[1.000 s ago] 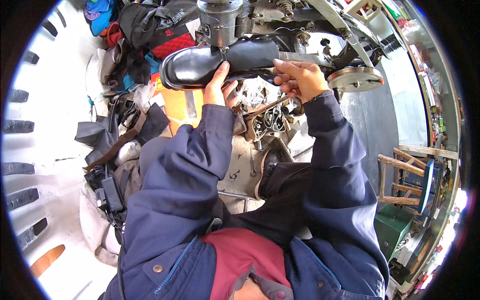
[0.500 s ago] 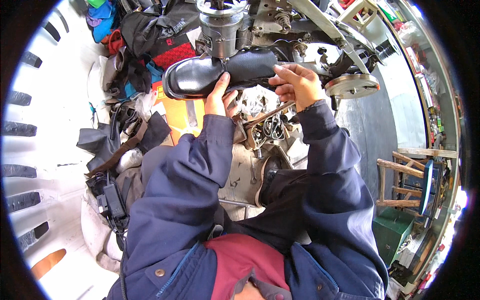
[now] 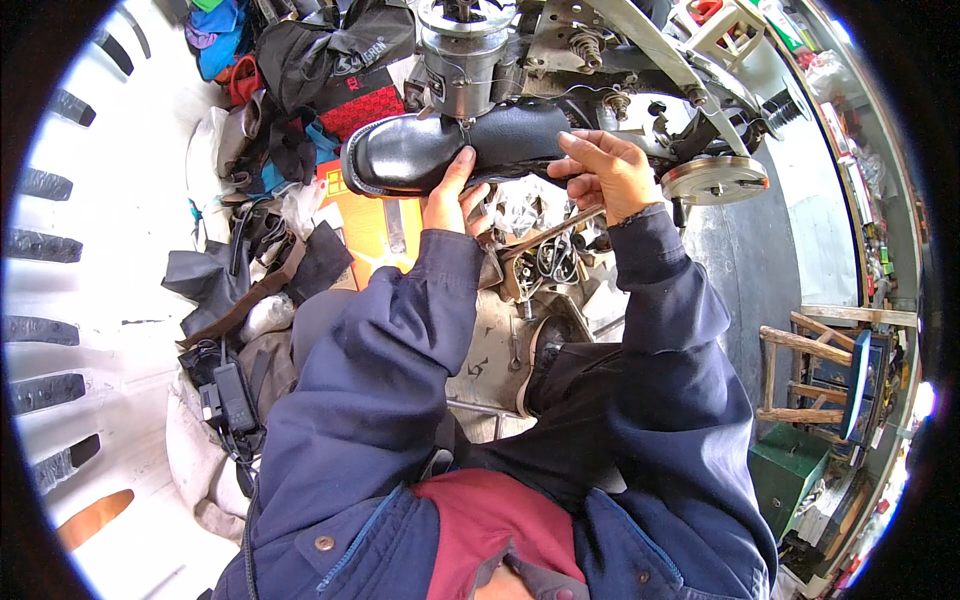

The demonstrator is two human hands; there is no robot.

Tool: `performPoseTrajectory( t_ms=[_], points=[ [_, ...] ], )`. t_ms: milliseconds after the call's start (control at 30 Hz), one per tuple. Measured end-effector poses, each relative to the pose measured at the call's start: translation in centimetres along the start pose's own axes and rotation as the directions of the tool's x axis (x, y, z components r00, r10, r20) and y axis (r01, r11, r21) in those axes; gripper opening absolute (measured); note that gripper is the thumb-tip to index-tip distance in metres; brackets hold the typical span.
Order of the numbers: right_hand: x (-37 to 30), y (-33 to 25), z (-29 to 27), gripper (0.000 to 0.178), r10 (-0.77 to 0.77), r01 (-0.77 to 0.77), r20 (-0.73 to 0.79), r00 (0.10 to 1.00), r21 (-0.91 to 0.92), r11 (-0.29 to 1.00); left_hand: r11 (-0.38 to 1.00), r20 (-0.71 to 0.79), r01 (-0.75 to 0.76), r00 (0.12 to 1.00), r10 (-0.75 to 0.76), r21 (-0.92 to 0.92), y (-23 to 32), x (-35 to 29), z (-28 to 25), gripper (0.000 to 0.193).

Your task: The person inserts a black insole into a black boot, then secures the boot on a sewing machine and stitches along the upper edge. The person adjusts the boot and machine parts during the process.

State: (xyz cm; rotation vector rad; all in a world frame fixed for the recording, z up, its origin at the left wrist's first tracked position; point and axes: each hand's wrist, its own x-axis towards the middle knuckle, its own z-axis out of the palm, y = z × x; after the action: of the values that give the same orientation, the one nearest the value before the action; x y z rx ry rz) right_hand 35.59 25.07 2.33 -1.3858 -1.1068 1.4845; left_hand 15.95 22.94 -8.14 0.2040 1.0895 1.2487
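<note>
The boot (image 3: 420,155) is black and shiny. The machine (image 3: 462,75) is silver grey, and the wheel (image 3: 715,182) is silver too. The jacket (image 3: 375,340) is dark blue, with brighter blue lines on its front. The shirt (image 3: 500,520) is dark red. The flat box (image 3: 365,235) is orange. The stool (image 3: 853,385) is blue on top with brown legs. The chest (image 3: 788,465) is green. The wall (image 3: 120,290) is white with black bars (image 3: 45,245).
</note>
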Motion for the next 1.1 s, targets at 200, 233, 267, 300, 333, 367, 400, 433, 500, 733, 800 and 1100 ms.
performPoseTrajectory(
  t_ms=[200, 233, 267, 300, 333, 367, 400, 433, 500, 733, 800, 1100],
  points=[
    [0.1, -0.3, 0.2, 0.035, 0.021, -0.020, 0.008, 1.000, -0.075, 0.997, 1.000, 0.057, -0.001, 0.998, 0.003, -0.026, -0.1, 0.2, -0.1, 0.068],
    [0.1, -0.2, 0.2, 0.035, 0.006, -0.004, 0.026, 1.000, -0.098, 0.995, 1.000, 0.055, -0.001, 0.998, 0.002, -0.019, -0.1, 0.2, -0.1, 0.068],
    [0.2, -0.2, 0.3, 0.034, 0.000, 0.004, 0.027, 1.000, -0.127, 0.992, 1.000, 0.059, 0.004, 0.998, -0.003, -0.020, 0.0, 0.1, -0.1, 0.073],
    [0.2, -0.1, 0.3, 0.034, -0.007, 0.011, 0.028, 1.000, -0.157, 0.988, 1.000, 0.064, 0.010, 0.998, -0.009, -0.021, 0.0, 0.0, -0.1, 0.078],
    [0.2, -0.1, 0.4, 0.034, -0.026, 0.029, 0.020, 0.999, -0.186, 0.982, 1.000, 0.075, 0.009, 0.997, -0.007, -0.024, 0.0, -0.1, -0.1, 0.083],
    [0.3, 0.1, 0.5, 0.034, -0.045, 0.046, 0.013, 0.999, -0.215, 0.975, 1.000, 0.070, 0.014, 0.997, -0.012, -0.027, 0.1, -0.1, -0.1, 0.083],
    [0.3, 0.2, 0.6, 0.034, -0.065, 0.064, 0.006, 0.998, -0.244, 0.968, 0.999, 0.072, 0.012, 0.997, -0.010, -0.031, 0.1, -0.2, -0.1, 0.083],
    [0.3, 0.3, 0.6, 0.032, -0.102, 0.100, 0.004, 0.995, -0.275, 0.956, 0.999, 0.085, 0.005, 0.996, -0.002, -0.037, 0.1, -0.3, 0.0, 0.083],
    [0.4, 0.7, 0.8, 0.031, -0.177, 0.168, 0.006, 0.984, -0.336, 0.927, 1.000, 0.090, 0.005, 0.996, -0.004, -0.009, 0.2, -0.4, 0.1, 0.081],
    [0.5, 2.4, 1.0, 0.034, -0.301, 0.200, -0.089, 0.950, -0.567, 0.799, 1.000, 0.079, -0.004, 0.997, 0.003, 0.013, 0.6, -1.0, 0.3, 0.082],
    [0.8, 2.6, 1.0, 0.036, -0.310, 0.177, -0.109, 0.945, -0.623, 0.762, 1.000, 0.094, -0.001, 0.996, -0.002, 0.030, 0.7, -1.1, 0.2, 0.081],
    [0.3, 1.2, 1.3, 0.040, -0.485, 0.141, -0.162, 0.859, -0.837, 0.528, 0.999, 0.094, 0.019, 0.995, -0.023, 0.040, 1.0, -1.0, -0.1, 0.080]
  ],
)
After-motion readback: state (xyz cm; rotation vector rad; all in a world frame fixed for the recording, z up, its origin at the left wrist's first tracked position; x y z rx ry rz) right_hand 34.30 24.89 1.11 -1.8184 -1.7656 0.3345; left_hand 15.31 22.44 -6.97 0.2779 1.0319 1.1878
